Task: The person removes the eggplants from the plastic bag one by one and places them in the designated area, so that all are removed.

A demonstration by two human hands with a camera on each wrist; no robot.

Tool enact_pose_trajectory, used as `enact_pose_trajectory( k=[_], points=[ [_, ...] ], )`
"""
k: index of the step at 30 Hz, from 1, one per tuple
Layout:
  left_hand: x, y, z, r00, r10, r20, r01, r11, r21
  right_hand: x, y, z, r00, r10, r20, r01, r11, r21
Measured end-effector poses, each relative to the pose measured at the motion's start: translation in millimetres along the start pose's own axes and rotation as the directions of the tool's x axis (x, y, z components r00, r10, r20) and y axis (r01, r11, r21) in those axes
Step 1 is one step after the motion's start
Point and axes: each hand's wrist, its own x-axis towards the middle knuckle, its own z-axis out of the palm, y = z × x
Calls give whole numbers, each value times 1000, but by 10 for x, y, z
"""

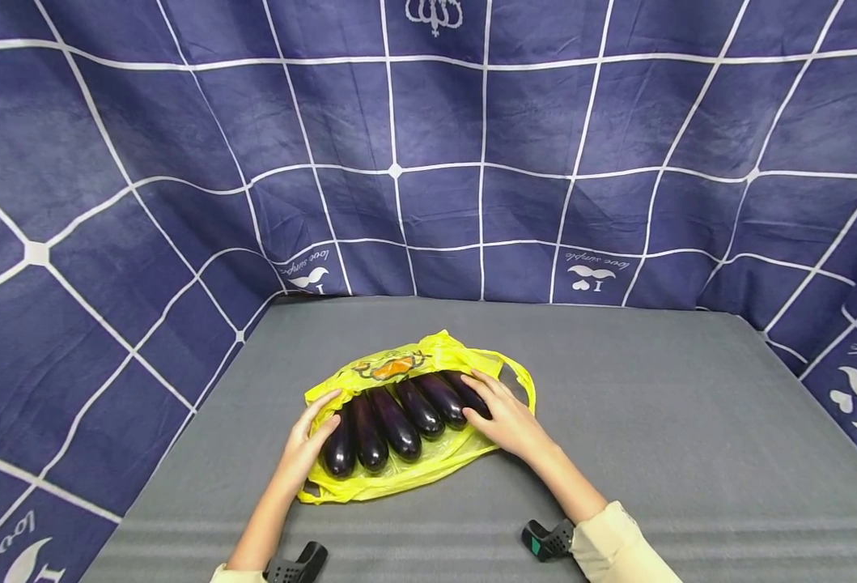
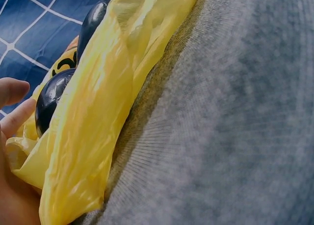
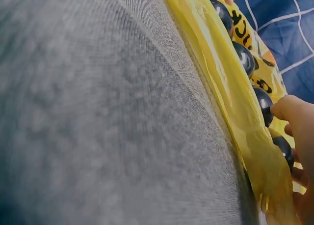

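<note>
Several dark purple eggplants (image 1: 396,423) lie side by side in a yellow plastic bag (image 1: 457,453), its mouth facing me. At the bag's left end is my left hand (image 1: 302,441), fingers extended along the plastic and thumb beside the leftmost eggplant (image 1: 338,448). My right hand (image 1: 511,417) rests at the right end, fingers reaching over the rightmost eggplant (image 1: 474,393). In the right wrist view my right thumb touches a rounded eggplant end (image 3: 264,106). The left wrist view shows the bag's front edge (image 2: 93,122) partly covering the eggplants.
The bag lies on a grey cloth-covered table (image 1: 654,429). A blue curtain with white grid lines (image 1: 443,202) hangs behind it and along both sides. Black devices (image 1: 548,541) are strapped at both wrists, near the cream sleeves (image 1: 621,546).
</note>
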Motion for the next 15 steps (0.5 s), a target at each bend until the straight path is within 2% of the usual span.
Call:
enact_pose_trajectory(
  k=[6,15],
  points=[
    [10,-8,2,1000,-2,0,2,1000,-1,34,28,56,1000,18,-2,-18,1000,-6],
    [9,-19,12,1000,12,-7,-12,1000,6,43,53,134,999,-1,-39,2,999,38]
  ],
)
